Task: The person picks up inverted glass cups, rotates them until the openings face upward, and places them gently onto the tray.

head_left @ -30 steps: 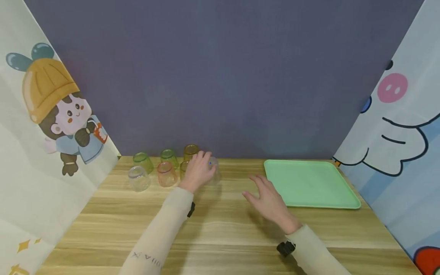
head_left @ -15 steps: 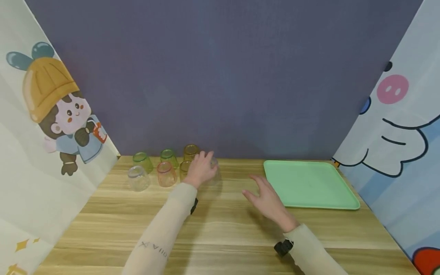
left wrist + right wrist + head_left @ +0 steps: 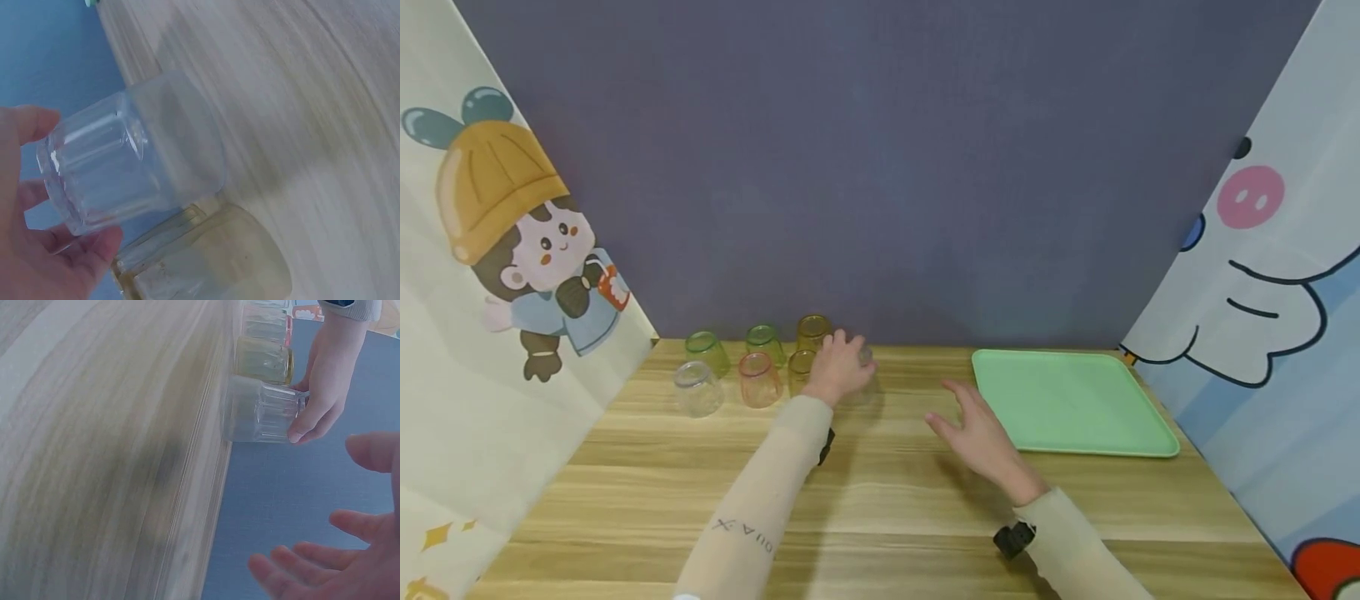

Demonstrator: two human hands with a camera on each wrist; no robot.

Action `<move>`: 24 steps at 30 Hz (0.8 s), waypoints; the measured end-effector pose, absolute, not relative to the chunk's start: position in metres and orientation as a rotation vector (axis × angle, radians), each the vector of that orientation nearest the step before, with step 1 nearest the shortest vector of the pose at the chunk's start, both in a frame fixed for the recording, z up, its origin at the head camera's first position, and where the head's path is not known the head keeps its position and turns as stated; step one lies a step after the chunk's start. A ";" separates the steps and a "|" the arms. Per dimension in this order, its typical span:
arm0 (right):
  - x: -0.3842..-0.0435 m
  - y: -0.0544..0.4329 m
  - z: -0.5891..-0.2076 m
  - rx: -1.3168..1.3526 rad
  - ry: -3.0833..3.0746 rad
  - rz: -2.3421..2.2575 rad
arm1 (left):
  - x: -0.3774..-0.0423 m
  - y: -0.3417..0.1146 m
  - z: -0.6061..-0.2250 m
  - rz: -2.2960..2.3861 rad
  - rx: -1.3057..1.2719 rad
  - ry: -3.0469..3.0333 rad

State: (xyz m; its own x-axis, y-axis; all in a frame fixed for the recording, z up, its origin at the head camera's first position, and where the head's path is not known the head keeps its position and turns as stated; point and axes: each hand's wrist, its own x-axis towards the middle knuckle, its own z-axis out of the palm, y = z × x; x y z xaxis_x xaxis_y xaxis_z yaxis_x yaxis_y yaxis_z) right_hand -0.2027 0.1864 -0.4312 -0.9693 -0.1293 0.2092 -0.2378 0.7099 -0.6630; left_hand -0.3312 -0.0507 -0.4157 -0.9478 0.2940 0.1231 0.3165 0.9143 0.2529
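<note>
My left hand [image 3: 837,367] pinches the base of an upside-down clear drinking glass [image 3: 125,156], thumb on one side and fingers on the other. The rim of that glass faces down at the table; in the right wrist view the clear glass [image 3: 256,412] seems to stand on the wood. Right beside it is an amber glass [image 3: 215,256], also upturned. In the head view my left hand mostly hides the clear glass. My right hand [image 3: 981,437] hovers over the table left of the green tray, fingers spread and holding nothing.
Upturned glasses stand in two rows at the back left: a clear one [image 3: 698,389], a pink one [image 3: 760,381], two green ones and another amber one [image 3: 813,332]. A light green tray [image 3: 1075,404] lies at the back right. A dark panel [image 3: 880,167] rises behind the wooden table.
My left hand has shifted slightly to the right, still gripping the clear glass. My right hand stays almost where it was. The head view has turned a little.
</note>
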 end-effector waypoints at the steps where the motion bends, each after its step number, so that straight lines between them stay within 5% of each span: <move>1: -0.203 0.186 -0.431 0.296 -2.767 1.106 | -0.331 -0.051 -0.415 -0.424 -0.475 -2.997; 24: -0.200 0.179 -0.427 0.315 -2.769 1.151 | -0.312 -0.064 -0.408 -0.669 -0.518 -3.005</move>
State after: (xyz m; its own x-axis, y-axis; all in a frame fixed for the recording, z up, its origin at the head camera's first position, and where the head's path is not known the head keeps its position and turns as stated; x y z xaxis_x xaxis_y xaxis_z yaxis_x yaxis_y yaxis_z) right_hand -0.1998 0.1787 -0.4274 -0.9703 -0.1427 0.1952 -0.2390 0.6881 -0.6851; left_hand -0.3122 -0.0644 -0.4083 -0.9448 0.3149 0.0903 0.3235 0.8533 0.4090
